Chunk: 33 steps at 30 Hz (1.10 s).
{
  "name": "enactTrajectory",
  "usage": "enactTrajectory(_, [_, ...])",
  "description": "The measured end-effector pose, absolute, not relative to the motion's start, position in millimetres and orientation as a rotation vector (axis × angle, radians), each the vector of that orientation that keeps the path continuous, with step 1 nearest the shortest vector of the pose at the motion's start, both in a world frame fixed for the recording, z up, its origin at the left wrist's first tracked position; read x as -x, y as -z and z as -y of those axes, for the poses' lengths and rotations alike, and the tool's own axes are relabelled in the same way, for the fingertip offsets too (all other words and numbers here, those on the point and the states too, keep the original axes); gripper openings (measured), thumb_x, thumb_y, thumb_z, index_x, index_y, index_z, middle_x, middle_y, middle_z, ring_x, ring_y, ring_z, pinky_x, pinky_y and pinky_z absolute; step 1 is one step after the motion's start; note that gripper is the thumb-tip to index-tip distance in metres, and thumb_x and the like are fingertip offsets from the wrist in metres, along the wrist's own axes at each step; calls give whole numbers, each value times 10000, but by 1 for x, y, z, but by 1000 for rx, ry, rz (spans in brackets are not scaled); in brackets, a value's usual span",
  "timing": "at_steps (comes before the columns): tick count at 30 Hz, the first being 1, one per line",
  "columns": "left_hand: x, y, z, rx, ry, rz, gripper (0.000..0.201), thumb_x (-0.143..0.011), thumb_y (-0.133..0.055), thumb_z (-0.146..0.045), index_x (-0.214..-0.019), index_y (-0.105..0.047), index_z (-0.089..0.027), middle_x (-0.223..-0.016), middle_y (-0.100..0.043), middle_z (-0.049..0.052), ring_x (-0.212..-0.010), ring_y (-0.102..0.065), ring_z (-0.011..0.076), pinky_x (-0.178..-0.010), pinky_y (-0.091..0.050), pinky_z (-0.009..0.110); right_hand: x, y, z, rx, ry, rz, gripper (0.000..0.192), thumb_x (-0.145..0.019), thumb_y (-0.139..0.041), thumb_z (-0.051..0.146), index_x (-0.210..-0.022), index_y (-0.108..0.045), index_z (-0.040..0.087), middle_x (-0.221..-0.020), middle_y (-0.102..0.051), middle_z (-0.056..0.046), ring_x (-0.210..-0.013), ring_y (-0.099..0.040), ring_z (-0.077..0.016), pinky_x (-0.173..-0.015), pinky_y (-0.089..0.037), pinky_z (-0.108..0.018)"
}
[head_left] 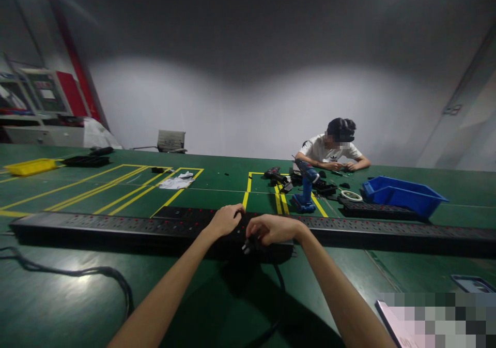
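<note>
Right fingers [252,228] pinch plug [247,246]; left fingers [237,209] bent on strip [233,240], grip unclear; green tabletop [77,312] along near edge.

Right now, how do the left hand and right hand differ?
Hold: the right hand grips a dark plug, metal prongs showing; no plug shows in the left hand.
Pose: the left hand lies back-up over the black power strips; the right hand has its fingers curled around the plug.
Shared: both are bare and close together.
</note>
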<state>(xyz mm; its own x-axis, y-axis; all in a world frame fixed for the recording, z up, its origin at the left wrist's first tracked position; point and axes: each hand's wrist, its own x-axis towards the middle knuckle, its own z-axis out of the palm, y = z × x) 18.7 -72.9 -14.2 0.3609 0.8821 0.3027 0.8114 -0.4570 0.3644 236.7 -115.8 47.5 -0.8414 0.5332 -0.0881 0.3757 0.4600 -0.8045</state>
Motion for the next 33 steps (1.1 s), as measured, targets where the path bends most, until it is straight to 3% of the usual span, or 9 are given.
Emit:
enactTrajectory(5, [-20,14,73,-2450,-698,-1554,258,-864,-452,-202,-1011,-656,-256,-1024,-703,27,-956,-635,196,-873,-427,279,-224,-52,131,890,-1173,2748,431,-614,-558,11,-986,-689,186,-849,-682,9,-740,-627,-134,-645,-445,-201])
enactTrajectory(8, [-20,14,73,-2454,-706,-1550,259,-866,-452,-202,-1016,-658,-249,-1022,-703,32,-958,-634,195,-873,-426,277,-213,-48,137,824,-1036,2845,402,-619,-592,9,-955,-704,200,-885,-692,11,-790,-630,-139,-677,-440,-201])
enactTrajectory(17, [-21,18,70,-2453,-674,-1575,285,-897,-441,-274,-1119,-620,-264,-1083,-689,26,-1007,-627,192,-906,-434,285,-217,-55,133,842,-1028,2824,316,-807,-584,190,-1118,-645,185,-975,-696,-24,-866,-638,-136,-742,-446,-197])
enactTrajectory(25, [-21,20,69,-2436,-638,-1646,382,-910,-432,-399,-1220,-604,-258,-1170,-663,51,-1075,-599,220,-962,-415,332,-318,-48,78,1741,-226,2173,291,-909,-443,335,-1004,-665,173,-993,-684,-95,-932,-623,-209,-771,-412,-246])
enactTrajectory(30, [-22,23,66,-2468,-635,-1687,405,-912,-409,-458,-1154,-655,-246,-1122,-681,61,-1061,-600,220,-958,-411,330,-382,-2,58,2299,-71,1741,452,-937,-334,461,-1080,-652,173,-1083,-652,-152,-1035,-597,-290,-830,-414,-365])
enactTrajectory(33, [-23,26,63,-2477,-636,-1718,406,-908,-410,-476,-1112,-676,-247,-1082,-691,62,-1034,-606,220,-942,-416,328,-392,17,55,2406,-7,1709,517,-943,-285,473,-1069,-662,143,-1071,-653,-178,-1054,-591,-315,-885,-386,-434])
